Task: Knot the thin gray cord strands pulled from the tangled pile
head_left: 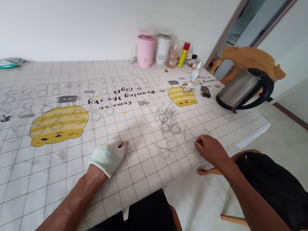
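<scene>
My left hand point(109, 154), in a white knitted glove with a pale green cuff, rests on the table with its fingers curled together; whatever they may hold is hidden. Over the table's right front edge, my bare right hand point(210, 150) is closed in a pinch. A thin grey wire-like strand point(187, 140) runs up to its fingertips. Left of it lies a loose tangle of the same strand point(168, 118). Several separate curled pieces of strand point(55, 85) lie spread in rows across the left and back of the table.
A steel kettle point(239, 88) stands at the table's right end. Along the back are a pink canister point(145, 51), a white canister point(162, 50), a yellow spray can point(183, 55) and small bottles. A crumpled glove point(191, 86) lies nearby. A chair with black cloth point(274, 187) stands right.
</scene>
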The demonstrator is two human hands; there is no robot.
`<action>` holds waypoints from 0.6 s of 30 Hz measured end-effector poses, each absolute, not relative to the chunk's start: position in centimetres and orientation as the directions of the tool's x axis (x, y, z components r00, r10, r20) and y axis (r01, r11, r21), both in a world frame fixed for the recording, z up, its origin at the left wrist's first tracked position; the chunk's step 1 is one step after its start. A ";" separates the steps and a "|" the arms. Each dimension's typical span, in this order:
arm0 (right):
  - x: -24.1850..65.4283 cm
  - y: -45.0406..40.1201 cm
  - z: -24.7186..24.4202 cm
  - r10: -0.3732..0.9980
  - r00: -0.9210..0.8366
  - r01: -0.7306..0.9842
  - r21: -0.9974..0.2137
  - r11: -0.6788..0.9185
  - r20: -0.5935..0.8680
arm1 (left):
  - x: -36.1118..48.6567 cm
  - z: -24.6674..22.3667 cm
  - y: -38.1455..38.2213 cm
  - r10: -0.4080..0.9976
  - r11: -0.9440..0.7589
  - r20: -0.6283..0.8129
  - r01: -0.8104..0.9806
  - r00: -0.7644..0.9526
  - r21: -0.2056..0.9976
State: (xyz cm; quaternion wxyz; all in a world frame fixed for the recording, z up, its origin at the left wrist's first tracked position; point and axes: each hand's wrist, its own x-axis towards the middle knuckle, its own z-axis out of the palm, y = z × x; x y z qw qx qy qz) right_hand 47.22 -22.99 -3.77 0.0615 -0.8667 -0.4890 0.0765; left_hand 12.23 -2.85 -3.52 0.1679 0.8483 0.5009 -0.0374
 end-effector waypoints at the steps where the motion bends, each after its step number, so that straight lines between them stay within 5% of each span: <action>1: 46.9 -23.4 -3.9 0.860 0.510 0.846 -0.166 -0.507 -0.025 | 12.2 -3.6 -2.8 0.837 -0.442 -0.227 0.860 0.497 0.253; 5: 45.0 -25.3 -4.4 0.910 0.347 0.936 -0.149 -0.320 0.226 | 12.0 -4.1 -2.8 0.822 -0.470 -0.198 0.832 0.534 0.294; 9: 41.8 -27.2 -5.6 0.956 0.149 0.989 -0.013 -0.150 0.251 | 11.9 -4.4 -2.8 0.836 -0.445 -0.189 0.837 0.516 0.320; 13: 39.5 -29.3 -8.0 0.929 0.062 0.977 0.167 -0.131 0.364 | 11.8 -4.2 -3.3 0.825 -0.476 -0.162 0.820 0.542 0.318; 18: 39.8 -31.0 -10.8 0.890 0.021 0.976 0.182 -0.116 0.456 | 12.0 -4.3 -3.5 0.838 -0.441 -0.168 0.825 0.520 0.355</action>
